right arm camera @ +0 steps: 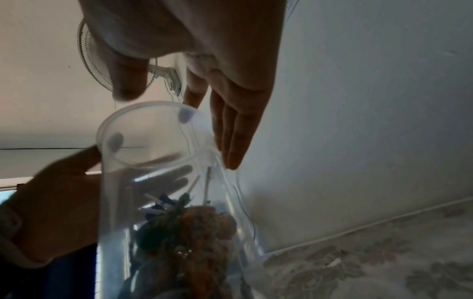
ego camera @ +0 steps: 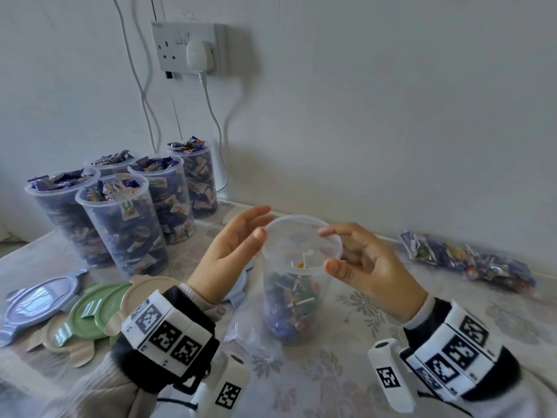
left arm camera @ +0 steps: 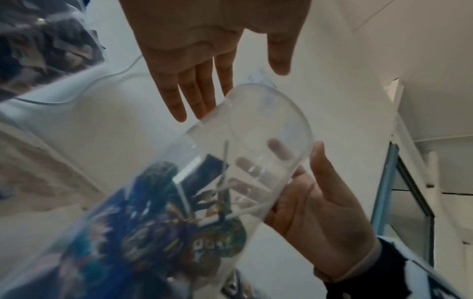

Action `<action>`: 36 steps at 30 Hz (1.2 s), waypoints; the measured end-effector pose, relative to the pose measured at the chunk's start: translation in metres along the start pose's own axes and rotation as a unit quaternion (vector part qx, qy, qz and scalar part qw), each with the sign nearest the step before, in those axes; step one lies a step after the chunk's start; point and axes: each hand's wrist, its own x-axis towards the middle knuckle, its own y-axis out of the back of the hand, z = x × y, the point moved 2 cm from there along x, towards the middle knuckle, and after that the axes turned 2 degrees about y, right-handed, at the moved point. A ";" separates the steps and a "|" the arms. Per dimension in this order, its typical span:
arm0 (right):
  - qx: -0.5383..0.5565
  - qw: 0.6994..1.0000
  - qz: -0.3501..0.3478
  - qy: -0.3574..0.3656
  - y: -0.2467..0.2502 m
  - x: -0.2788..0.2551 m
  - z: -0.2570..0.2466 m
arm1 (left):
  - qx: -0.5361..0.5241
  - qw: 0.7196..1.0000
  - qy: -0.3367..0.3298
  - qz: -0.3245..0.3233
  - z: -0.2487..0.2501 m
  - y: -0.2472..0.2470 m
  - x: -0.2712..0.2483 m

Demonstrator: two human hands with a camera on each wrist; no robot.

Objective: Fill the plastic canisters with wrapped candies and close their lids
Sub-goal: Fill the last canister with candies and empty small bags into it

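A clear plastic canister [ego camera: 289, 297] stands upright on the flowered tablecloth, roughly half full of wrapped lollipops, with no lid on. My left hand [ego camera: 235, 251] is at its left side with fingers straight, the thumb tip touching the rim. My right hand [ego camera: 358, 260] is at its right side, index finger and thumb resting at the rim. In the left wrist view the left hand [left arm camera: 194, 60] lies flat beside the canister [left arm camera: 230, 161], and the right hand [left arm camera: 320, 202] shows through the wall. In the right wrist view the right hand [right arm camera: 230, 81] lies straight along the canister [right arm camera: 166, 161].
Several full, lidless canisters [ego camera: 120, 212] stand at the back left. Purple, green and beige lids [ego camera: 90, 306] lie at the left, and a blue lid [ego camera: 241, 285] behind my left wrist. A candy bag [ego camera: 467, 260] lies at the right. A crumpled clear bag [ego camera: 256, 336] lies in front.
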 end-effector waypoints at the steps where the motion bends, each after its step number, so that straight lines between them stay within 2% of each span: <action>1: 0.013 1.000 -0.003 -0.006 0.001 0.001 0.001 | 0.008 1.000 0.003 -0.027 0.002 -0.003 -0.001; 4: -0.009 0.998 0.021 -0.064 0.015 0.003 0.005 | 0.060 0.997 0.021 -0.048 0.003 -0.007 -0.003; 6: -0.090 0.988 0.053 -0.114 0.030 0.004 0.013 | 0.054 0.997 0.025 -0.042 0.002 -0.006 -0.003; 8: -0.210 0.962 0.049 -0.170 0.051 0.008 0.028 | 0.036 0.998 0.026 -0.045 0.001 -0.005 -0.003; 10: -0.355 0.904 0.002 -0.238 0.077 0.013 0.050 | 0.027 0.998 0.025 -0.043 0.002 -0.004 -0.004; 13: -0.531 0.781 -0.037 -0.328 0.118 0.020 0.081 | 0.018 0.998 0.028 -0.047 0.003 -0.003 -0.004; 15: -0.595 0.707 -0.041 -0.379 0.138 0.020 0.093 | 0.007 0.998 0.031 -0.047 0.002 -0.003 -0.005; 17: -0.611 0.671 -0.048 -0.417 0.152 0.020 0.104 | -0.003 0.999 0.030 -0.044 0.001 -0.004 -0.007; 20: -0.612 0.666 -0.040 -0.424 0.162 0.021 0.112 | -0.008 0.999 0.028 -0.041 0.000 -0.004 -0.010; 24: -0.625 0.681 -0.035 -0.380 0.163 0.024 0.109 | -0.017 0.999 0.031 -0.032 0.000 -0.002 -0.009; 28: -0.622 0.689 -0.019 -0.373 0.164 0.024 0.100 | -0.017 0.999 0.033 -0.023 0.000 -0.004 -0.008; 30: -0.600 0.712 0.011 -0.365 0.164 0.024 0.094 | -0.019 0.999 0.030 -0.020 0.000 -0.005 -0.008; 33: -0.533 0.760 0.094 -0.358 0.162 0.024 0.079 | -0.025 0.999 0.023 -0.015 0.001 -0.006 -0.007; 36: -0.400 0.814 0.199 -0.371 0.160 0.020 0.066 | 0.020 1.000 0.004 0.003 0.002 -0.007 -0.007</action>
